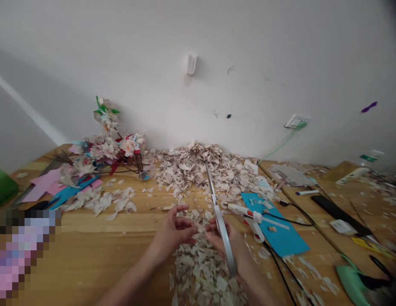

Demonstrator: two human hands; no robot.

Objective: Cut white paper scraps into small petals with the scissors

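Observation:
Over a heap of pale dried petals [206, 267], my left hand [172, 231] has its thumb and fingertips curled together. Whatever is pinched there is too small to make out. My right hand [231, 240] is close beside it, with scissors [220, 223] in its grip. Their grey handle lies across the fingers, and the narrow blades point away toward the wall. The fingertips of my right hand also come together near the left ones. A white hot glue gun [257, 216] lies just right of my right hand, partly on a blue sheet [285, 233].
A large petal pile [204, 165] stands against the wall. Handmade flowers on twigs [111, 148] are at the back left, above a smaller petal group [105, 199]. Black cords [280, 272] run along the right. Another person's patterned sleeve [22, 255] shows at left.

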